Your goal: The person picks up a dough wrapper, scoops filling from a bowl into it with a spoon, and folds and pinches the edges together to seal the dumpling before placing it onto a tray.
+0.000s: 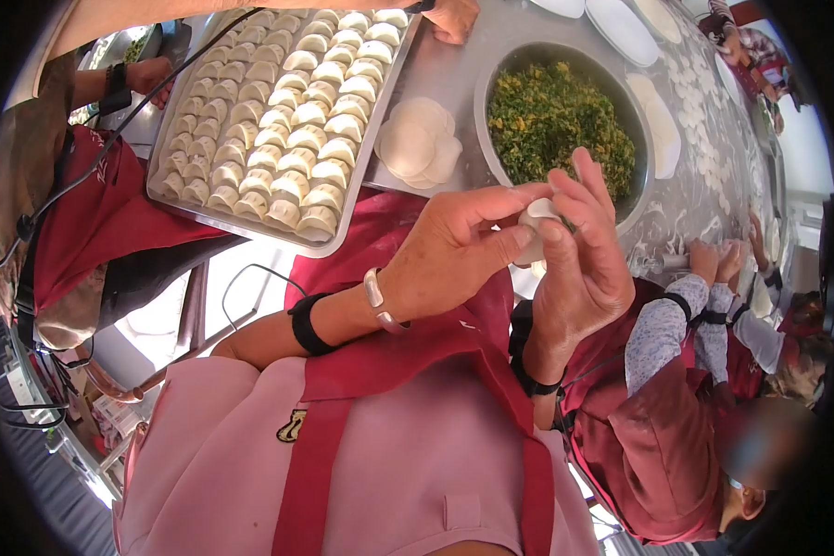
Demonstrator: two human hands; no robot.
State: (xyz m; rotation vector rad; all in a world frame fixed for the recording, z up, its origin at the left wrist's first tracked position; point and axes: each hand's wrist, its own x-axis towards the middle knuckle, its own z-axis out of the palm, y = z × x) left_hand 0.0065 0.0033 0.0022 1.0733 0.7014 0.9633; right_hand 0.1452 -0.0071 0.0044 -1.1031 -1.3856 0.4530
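Over the bowl (481, 104) rim, the left hand (454, 252) and right hand (584, 269) pinch one dumpling (534, 221), tray (241, 225) corner close beside

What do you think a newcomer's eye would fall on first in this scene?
First, the left hand and right hand at centre, pinching a white dough dumpling between them. Up left lies a long metal tray packed with rows of pale folded dumplings. To its right is a round metal bowl of chopped green filling.
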